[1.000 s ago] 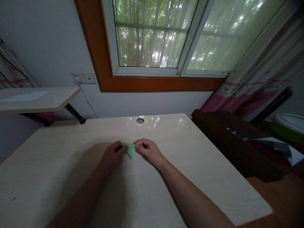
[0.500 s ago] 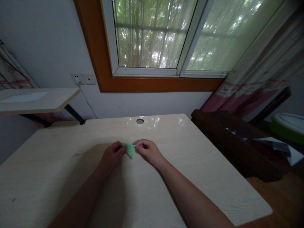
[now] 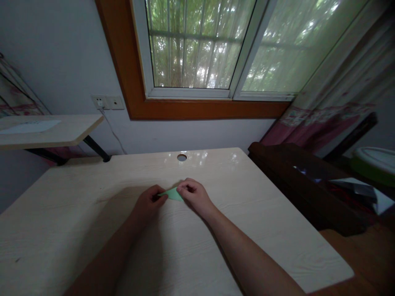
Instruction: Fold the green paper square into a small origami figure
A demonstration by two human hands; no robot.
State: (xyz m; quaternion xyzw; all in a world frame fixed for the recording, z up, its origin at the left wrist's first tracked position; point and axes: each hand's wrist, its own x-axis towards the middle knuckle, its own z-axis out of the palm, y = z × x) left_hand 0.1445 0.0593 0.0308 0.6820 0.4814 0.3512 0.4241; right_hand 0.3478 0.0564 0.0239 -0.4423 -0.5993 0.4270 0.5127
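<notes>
A small piece of folded green paper (image 3: 173, 194) is stretched between my two hands, low over the middle of the pale desk (image 3: 265, 230). My left hand (image 3: 151, 201) pinches its left end between thumb and fingers. At the other end, my right hand (image 3: 193, 195) is closed on the paper's right side. The fingers cover both ends of the paper, so its full outline cannot be seen.
Behind my hands a round cable hole (image 3: 182, 157) opens near the desk's back edge. A raised shelf (image 3: 77, 127) with a paper sheet (image 3: 31, 126) stands at the left. Dark wooden furniture (image 3: 296, 181) lies beyond the right edge, below a curtain (image 3: 336, 98).
The green paper has turned: its point no longer hangs downward, and it now shows as a narrower, flatter strip. Both hands have shifted slightly and still grip it.
</notes>
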